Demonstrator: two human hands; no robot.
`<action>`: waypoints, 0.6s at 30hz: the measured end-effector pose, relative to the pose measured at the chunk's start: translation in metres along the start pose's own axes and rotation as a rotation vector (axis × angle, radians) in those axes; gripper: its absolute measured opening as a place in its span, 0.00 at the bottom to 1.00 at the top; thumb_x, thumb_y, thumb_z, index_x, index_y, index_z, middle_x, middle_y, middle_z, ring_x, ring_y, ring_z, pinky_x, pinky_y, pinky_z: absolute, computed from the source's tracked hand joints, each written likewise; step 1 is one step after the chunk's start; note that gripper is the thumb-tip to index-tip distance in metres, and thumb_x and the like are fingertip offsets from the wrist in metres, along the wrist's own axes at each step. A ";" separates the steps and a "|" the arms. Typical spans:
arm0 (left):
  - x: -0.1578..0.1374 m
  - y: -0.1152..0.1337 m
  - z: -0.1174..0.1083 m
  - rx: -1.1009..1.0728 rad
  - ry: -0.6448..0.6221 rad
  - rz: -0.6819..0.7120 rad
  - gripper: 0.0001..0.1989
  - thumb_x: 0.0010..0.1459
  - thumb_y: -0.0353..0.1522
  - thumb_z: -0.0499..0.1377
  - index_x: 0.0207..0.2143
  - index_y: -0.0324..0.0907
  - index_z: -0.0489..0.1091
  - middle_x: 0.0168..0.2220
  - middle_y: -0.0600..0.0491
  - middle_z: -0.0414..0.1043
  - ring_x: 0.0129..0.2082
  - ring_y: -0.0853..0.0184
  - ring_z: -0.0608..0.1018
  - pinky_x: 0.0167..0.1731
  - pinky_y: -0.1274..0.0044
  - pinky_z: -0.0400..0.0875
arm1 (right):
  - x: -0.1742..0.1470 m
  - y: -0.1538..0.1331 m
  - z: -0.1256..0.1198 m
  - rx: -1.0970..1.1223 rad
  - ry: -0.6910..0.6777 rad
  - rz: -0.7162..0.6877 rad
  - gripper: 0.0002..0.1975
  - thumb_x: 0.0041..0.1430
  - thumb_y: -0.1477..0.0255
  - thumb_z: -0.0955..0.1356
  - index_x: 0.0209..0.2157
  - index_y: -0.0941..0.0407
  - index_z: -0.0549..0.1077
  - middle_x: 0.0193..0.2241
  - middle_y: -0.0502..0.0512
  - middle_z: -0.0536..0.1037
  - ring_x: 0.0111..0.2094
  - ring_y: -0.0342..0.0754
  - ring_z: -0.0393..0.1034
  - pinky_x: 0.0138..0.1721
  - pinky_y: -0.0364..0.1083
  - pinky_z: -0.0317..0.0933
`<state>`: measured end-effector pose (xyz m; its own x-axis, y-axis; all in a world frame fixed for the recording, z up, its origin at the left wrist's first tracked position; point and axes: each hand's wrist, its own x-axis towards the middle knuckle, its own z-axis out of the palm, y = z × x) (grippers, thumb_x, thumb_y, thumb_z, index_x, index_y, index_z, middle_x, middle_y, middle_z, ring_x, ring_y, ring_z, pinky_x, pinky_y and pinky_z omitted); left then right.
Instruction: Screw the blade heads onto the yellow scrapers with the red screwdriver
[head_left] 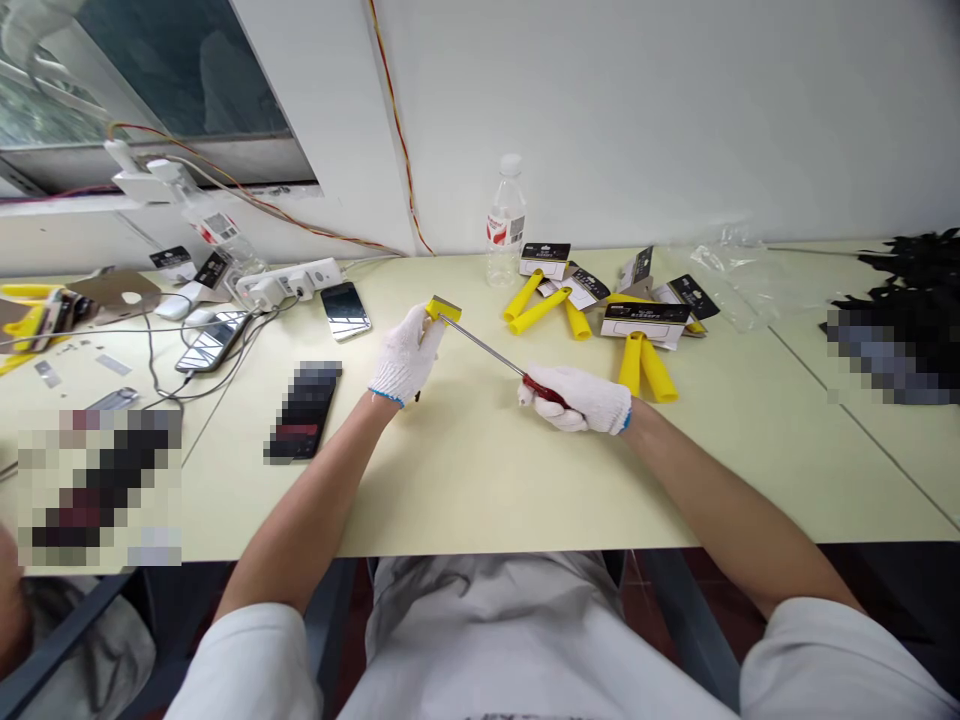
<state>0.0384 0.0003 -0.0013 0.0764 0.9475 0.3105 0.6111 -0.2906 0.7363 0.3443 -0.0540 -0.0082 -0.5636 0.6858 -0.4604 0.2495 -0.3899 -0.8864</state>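
While both gloved hands are raised just above the pale worktop (480, 480), a small yellow block (443, 308) is pinched at its left side by the fingers (429, 322) of the left hand (405, 355), which are clenched around it. A screwdriver (495, 352) with a red handle is gripped in the closed right hand (581, 398), and its metal shaft is angled up and to the left so that the tip is set against the yellow block. The block is thus held over the middle of the worktop, between the two hands. Behind the hands, a heap of yellow-handled tools (585, 320) with black-and-white card labels is spread out, and a clear water bottle (506, 222) is stood upright just beside them near the wall. To the left, a smartphone (345, 310) is laid face up, a white power strip (289, 283) with cables is placed near the window, and a second phone (214, 342) is left among the cables. Crumpled clear plastic wrapping (739, 265) is seen at the far right of the worktop.
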 end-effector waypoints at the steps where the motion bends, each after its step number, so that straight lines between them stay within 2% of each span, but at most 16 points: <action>1: 0.000 -0.001 0.000 0.017 0.000 0.014 0.07 0.76 0.38 0.59 0.43 0.45 0.70 0.28 0.55 0.73 0.27 0.64 0.76 0.32 0.76 0.66 | 0.000 0.000 -0.002 0.049 -0.041 0.012 0.31 0.73 0.36 0.65 0.41 0.52 0.71 0.19 0.39 0.57 0.16 0.41 0.40 0.14 0.40 0.40; 4: 0.001 -0.003 -0.002 0.064 0.002 0.064 0.07 0.77 0.38 0.58 0.45 0.45 0.71 0.28 0.55 0.73 0.28 0.63 0.76 0.33 0.76 0.64 | 0.001 0.001 -0.004 0.079 -0.045 0.009 0.30 0.70 0.36 0.69 0.38 0.51 0.69 0.18 0.39 0.57 0.16 0.40 0.40 0.14 0.39 0.41; 9: 0.003 -0.008 -0.002 0.095 -0.010 0.109 0.06 0.76 0.37 0.59 0.48 0.45 0.72 0.27 0.55 0.70 0.27 0.63 0.73 0.34 0.75 0.62 | 0.001 0.003 0.001 -0.130 0.173 -0.070 0.30 0.72 0.38 0.68 0.36 0.51 0.70 0.18 0.40 0.56 0.17 0.41 0.43 0.18 0.42 0.40; 11: 0.004 -0.010 -0.002 0.101 0.006 0.127 0.05 0.76 0.36 0.59 0.47 0.45 0.72 0.26 0.54 0.68 0.27 0.62 0.72 0.34 0.76 0.61 | 0.002 0.003 0.005 -0.300 0.275 -0.150 0.29 0.75 0.41 0.65 0.34 0.52 0.71 0.19 0.44 0.61 0.19 0.44 0.52 0.22 0.44 0.48; 14: 0.004 -0.009 -0.002 0.114 0.027 0.133 0.04 0.75 0.35 0.59 0.45 0.45 0.71 0.26 0.54 0.66 0.27 0.62 0.70 0.33 0.76 0.60 | 0.003 0.004 0.012 -0.611 0.459 -0.279 0.26 0.78 0.49 0.63 0.31 0.52 0.72 0.26 0.54 0.75 0.29 0.51 0.70 0.34 0.48 0.62; 16: 0.004 -0.008 -0.003 0.118 0.045 0.116 0.05 0.75 0.36 0.61 0.43 0.45 0.70 0.27 0.54 0.67 0.25 0.64 0.68 0.31 0.76 0.58 | 0.003 0.004 0.018 -0.797 0.619 -0.296 0.23 0.79 0.52 0.64 0.32 0.52 0.72 0.31 0.58 0.80 0.36 0.56 0.75 0.39 0.50 0.63; 18: 0.005 -0.006 -0.002 0.111 0.072 0.103 0.07 0.74 0.38 0.62 0.42 0.45 0.70 0.30 0.52 0.71 0.26 0.65 0.67 0.30 0.76 0.57 | 0.003 0.004 0.024 -0.905 0.772 -0.272 0.21 0.78 0.52 0.66 0.34 0.52 0.71 0.33 0.61 0.80 0.38 0.58 0.76 0.39 0.51 0.62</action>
<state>0.0333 0.0062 -0.0030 0.0890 0.9003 0.4260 0.6863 -0.3654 0.6289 0.3251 -0.0680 -0.0116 -0.1439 0.9833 0.1111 0.8284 0.1811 -0.5301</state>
